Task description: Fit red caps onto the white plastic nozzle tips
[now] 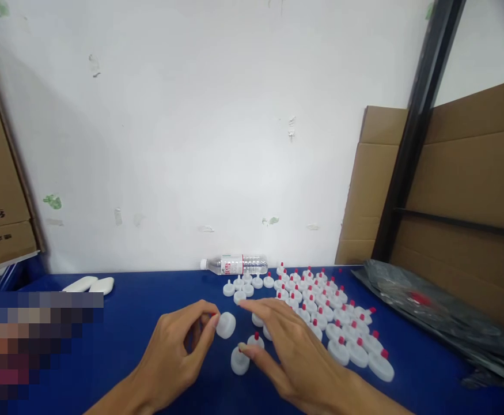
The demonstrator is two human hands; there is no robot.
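Note:
My left hand (180, 346) pinches a white plastic nozzle cap (226, 325) by its tip between thumb and fingers. The cap is tipped sideways, and a bit of red shows at the fingertips. To the right, my right hand (292, 346) is spread, thumb and fingers well apart, with nothing held between them. Its thumb tip is at the top of a standing nozzle cap (240, 362); whether they touch I cannot tell. Just behind stands another red-tipped cap (256, 341). The right hand hides part of some further caps.
Many red-tipped caps (338, 351) stand on the blue table (126, 334) at right. Several caps without red tips (229, 289) stand near a lying clear bottle (256, 264). White rounded pieces (102, 286) lie at left, dark plastic wrapping (428, 311) at right. Cardboard (1, 173) flanks the left.

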